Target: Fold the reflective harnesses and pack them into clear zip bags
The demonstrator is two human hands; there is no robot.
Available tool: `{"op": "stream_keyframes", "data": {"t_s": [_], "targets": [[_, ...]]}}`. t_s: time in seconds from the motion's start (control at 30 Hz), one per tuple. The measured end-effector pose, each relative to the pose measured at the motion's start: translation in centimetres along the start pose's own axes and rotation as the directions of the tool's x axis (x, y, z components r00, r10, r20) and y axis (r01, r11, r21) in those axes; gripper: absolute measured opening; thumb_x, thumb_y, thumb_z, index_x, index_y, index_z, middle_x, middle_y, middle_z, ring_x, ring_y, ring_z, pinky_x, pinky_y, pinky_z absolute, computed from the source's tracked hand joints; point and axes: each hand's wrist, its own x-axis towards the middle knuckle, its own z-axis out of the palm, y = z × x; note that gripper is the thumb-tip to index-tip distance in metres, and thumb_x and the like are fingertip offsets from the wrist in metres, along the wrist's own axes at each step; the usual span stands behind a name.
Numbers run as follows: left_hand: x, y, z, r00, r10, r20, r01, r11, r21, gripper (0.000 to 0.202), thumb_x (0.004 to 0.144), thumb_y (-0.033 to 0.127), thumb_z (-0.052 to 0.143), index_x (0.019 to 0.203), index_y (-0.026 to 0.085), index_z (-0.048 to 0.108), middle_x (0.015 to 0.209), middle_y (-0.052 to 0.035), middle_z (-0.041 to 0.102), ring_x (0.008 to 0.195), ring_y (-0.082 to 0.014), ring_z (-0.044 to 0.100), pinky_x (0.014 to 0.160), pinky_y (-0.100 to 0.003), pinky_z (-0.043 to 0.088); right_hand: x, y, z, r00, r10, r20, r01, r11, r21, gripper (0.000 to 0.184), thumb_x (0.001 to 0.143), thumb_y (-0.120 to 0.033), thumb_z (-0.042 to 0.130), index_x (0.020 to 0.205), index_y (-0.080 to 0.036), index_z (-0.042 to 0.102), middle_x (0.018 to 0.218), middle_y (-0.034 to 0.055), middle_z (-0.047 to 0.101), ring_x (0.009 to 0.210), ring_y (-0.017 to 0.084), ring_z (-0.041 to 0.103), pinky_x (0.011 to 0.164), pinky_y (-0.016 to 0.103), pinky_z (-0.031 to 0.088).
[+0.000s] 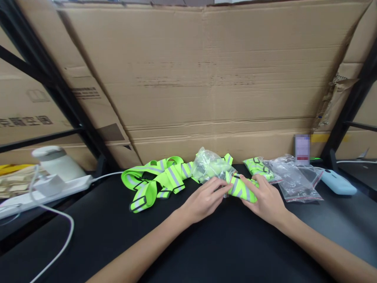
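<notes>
A folded bundle of neon-yellow reflective strap (pixel 242 189) with grey stripes is gripped in my right hand (pixel 267 199), fingers over its top and thumb below. Against the bundle's left end, my left hand (pixel 204 200) pinches the edge of a clear plastic bag (pixel 209 163). The bundle's left end meets the bag's mouth; how far it sits inside is hidden by my fingers. Left of the bag lies a loose reflective harness (pixel 159 179) with black buckles. Just beyond my right hand is a packed bag of the same straps (pixel 259 168).
Several clear zip bags (pixel 297 179) lie to the right, near a light-blue device (pixel 338 182). A white power strip (pixel 47 196), a white bottle (pixel 60 163) and a cable (pixel 69 236) are at left. Upright cardboard (pixel 206 78) backs the black table (pixel 97 232).
</notes>
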Motion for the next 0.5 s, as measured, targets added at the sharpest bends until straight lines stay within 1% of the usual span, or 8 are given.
{"op": "stream_keyframes", "data": {"t_s": [0.07, 0.13, 0.2, 0.3, 0.33, 0.37, 0.43, 0.5], "targets": [[0.0, -0.1, -0.1, 1.0, -0.003, -0.021, 0.005, 0.996, 0.092, 0.045, 0.095, 0.005, 0.052, 0.137, 0.02, 0.051, 0.107, -0.0087, 0.067, 0.096, -0.0225, 0.06, 0.083, -0.039, 0.054, 0.1, 0.0, -0.2, 0.999, -0.041, 0.006, 0.041, 0.999, -0.016, 0.061, 0.088, -0.031, 0.065, 0.146, -0.02, 0.05, 0.109, 0.0151, 0.057, 0.099, 0.031, 0.061, 0.071, 0.041, 0.06], [0.1, 0.1, -0.2, 0.997, -0.049, -0.052, 0.057, 0.983, 0.177, 0.047, 0.093, 0.01, 0.058, 0.138, 0.02, 0.051, 0.11, -0.0093, 0.067, 0.099, -0.0253, 0.061, 0.087, -0.043, 0.053, 0.2, -0.2, -0.5, 0.996, -0.082, 0.017, 0.083, 0.996, -0.024, 0.065, 0.086, -0.028, 0.068, 0.147, -0.019, 0.049, 0.111, 0.0165, 0.057, 0.101, 0.033, 0.06, 0.074, 0.043, 0.06], [0.3, 0.3, -0.3, 0.99, -0.119, -0.078, 0.135, 0.962, 0.236, 0.059, 0.089, 0.018, 0.067, 0.144, 0.02, 0.046, 0.123, -0.0131, 0.063, 0.113, -0.0303, 0.059, 0.096, -0.049, 0.05, 0.3, -0.4, -0.8, 0.993, -0.11, 0.029, 0.111, 0.993, -0.035, 0.066, 0.085, -0.026, 0.07, 0.147, -0.019, 0.049, 0.114, 0.0175, 0.056, 0.103, 0.033, 0.059, 0.076, 0.045, 0.059], [0.4, 0.5, -0.1, 0.972, -0.219, -0.08, 0.233, 0.932, 0.279, 0.089, 0.078, 0.032, 0.079, 0.152, 0.014, 0.033, 0.147, -0.021, 0.049, 0.138, -0.0391, 0.043, 0.111, -0.058, 0.041, 0.5, -0.7, -1.3, 0.989, -0.142, 0.034, 0.143, 0.988, -0.053, 0.063, 0.086, -0.027, 0.069, 0.146, -0.02, 0.05, 0.114, 0.0176, 0.057, 0.101, 0.033, 0.059, 0.076, 0.045, 0.058], [0.4, 0.5, 0.1, 0.968, -0.24, -0.069, 0.25, 0.923, 0.291, 0.096, 0.074, 0.036, 0.081, 0.152, 0.012, 0.031, 0.151, -0.0227, 0.045, 0.143, -0.0409, 0.038, 0.114, -0.06, 0.037, 0.5, -0.8, -1.4, 0.988, -0.153, 0.033, 0.155, 0.986, -0.057, 0.062, 0.086, -0.028, 0.069, 0.145, -0.02, 0.051, 0.114, 0.0175, 0.058, 0.1, 0.032, 0.059, 0.076, 0.045, 0.058], [0.4, 0.4, 0.2, 0.966, -0.254, -0.051, 0.257, 0.918, 0.302, 0.098, 0.072, 0.039, 0.083, 0.151, 0.011, 0.033, 0.152, -0.0236, 0.044, 0.144, -0.0418, 0.036, 0.115, -0.062, 0.034, 0.5, -0.9, -1.5, 0.986, -0.165, 0.029, 0.166, 0.984, -0.06, 0.062, 0.086, -0.028, 0.069, 0.145, -0.02, 0.051, 0.113, 0.0174, 0.058, 0.099, 0.032, 0.059, 0.076, 0.044, 0.058], [0.3, 0.4, 0.3, 0.964, -0.265, -0.011, 0.256, 0.916, 0.31, 0.09, 0.07, 0.039, 0.083, 0.145, 0.011, 0.042, 0.149, -0.0225, 0.049, 0.142, -0.041, 0.04, 0.118, -0.065, 0.03, 0.5, -1.1, -1.6, 0.983, -0.183, 0.015, 0.183, 0.981, -0.062, 0.062, 0.085, -0.027, 0.071, 0.144, -0.019, 0.052, 0.113, 0.0175, 0.058, 0.098, 0.032, 0.059, 0.076, 0.044, 0.058], [0.2, 0.4, 0.4, 0.965, -0.263, 0.018, 0.246, 0.921, 0.301, 0.075, 0.07, 0.033, 0.082, 0.136, 0.014, 0.051, 0.144, -0.0188, 0.056, 0.139, -0.0386, 0.046, 0.12, -0.064, 0.027, 0.6, -1.2, -1.7, 0.981, -0.195, -0.004, 0.194, 0.979, -0.059, 0.063, 0.083, -0.025, 0.072, 0.142, -0.018, 0.054, 0.112, 0.0181, 0.058, 0.097, 0.032, 0.059, 0.076, 0.043, 0.058]]}}
